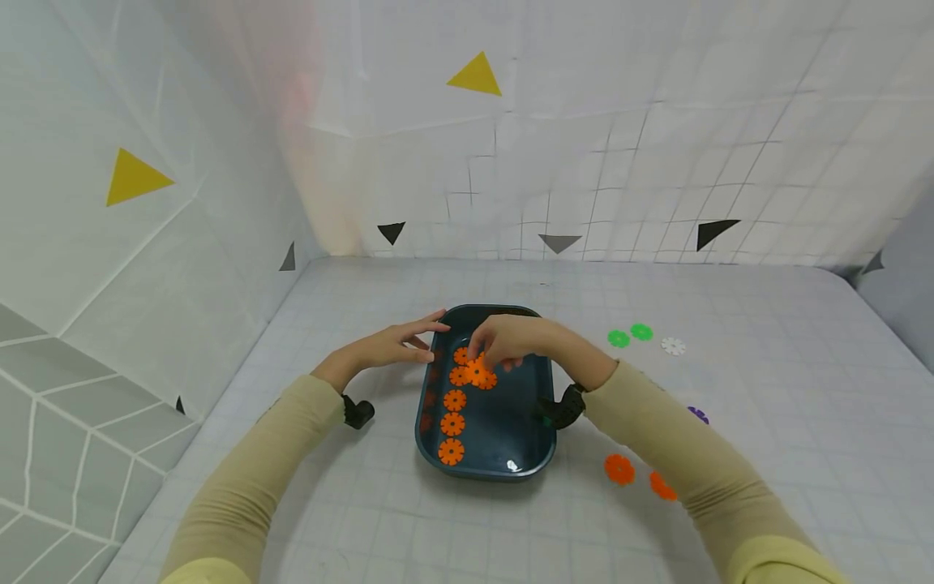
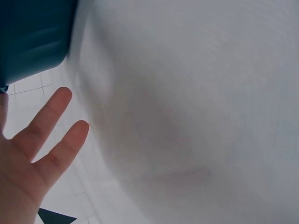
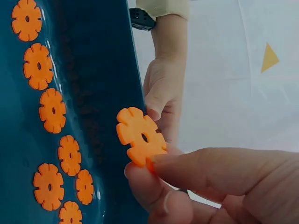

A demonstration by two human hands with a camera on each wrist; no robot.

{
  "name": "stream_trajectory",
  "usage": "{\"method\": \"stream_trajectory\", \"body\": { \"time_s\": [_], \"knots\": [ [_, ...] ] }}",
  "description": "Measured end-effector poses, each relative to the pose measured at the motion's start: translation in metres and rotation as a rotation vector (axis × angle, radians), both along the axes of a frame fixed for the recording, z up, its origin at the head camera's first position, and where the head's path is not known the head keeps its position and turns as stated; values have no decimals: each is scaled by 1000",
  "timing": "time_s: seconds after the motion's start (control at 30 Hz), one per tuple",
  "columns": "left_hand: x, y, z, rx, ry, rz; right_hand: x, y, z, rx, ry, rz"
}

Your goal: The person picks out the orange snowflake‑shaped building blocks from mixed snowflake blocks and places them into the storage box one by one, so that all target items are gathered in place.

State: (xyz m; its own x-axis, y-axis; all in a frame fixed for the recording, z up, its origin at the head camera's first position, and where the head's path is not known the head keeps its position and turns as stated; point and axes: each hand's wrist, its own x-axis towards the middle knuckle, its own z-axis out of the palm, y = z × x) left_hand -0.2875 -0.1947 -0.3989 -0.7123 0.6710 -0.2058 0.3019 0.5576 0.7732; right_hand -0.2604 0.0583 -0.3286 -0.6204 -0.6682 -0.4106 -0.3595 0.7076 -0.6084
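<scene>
A dark blue-green rectangular tray [image 1: 521,426] stands on the table in the head view. Along its left side lie several flat orange notched plastic discs [image 1: 452,424], most of them in a row. Over the tray's upper part, my right hand [image 1: 518,337] pinches one more orange notched disc [image 3: 133,128] between thumb and forefinger, tilted above the tray floor. My left hand [image 1: 397,344] is at the tray's left rim with its fingers spread and extended. In the left wrist view, those fingers [image 2: 49,114] appear just below the tray's outer wall [image 2: 37,51].
Right of the tray lie two green discs [image 1: 619,338], a white disc [image 1: 674,346] and a purple disc [image 1: 698,414] partly behind the right sleeve. Two loose orange discs [image 1: 619,470] lie nearer me. White sheeting [image 1: 438,162] encloses the table at the back and left.
</scene>
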Motion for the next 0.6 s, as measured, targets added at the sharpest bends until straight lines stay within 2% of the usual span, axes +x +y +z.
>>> {"method": "stream_trajectory", "body": {
  "time_s": [0.6],
  "knots": [
    [1, 1, 5, -3, -3, -12, -7, -16, -16, 124, -12, -55]
  ]
}}
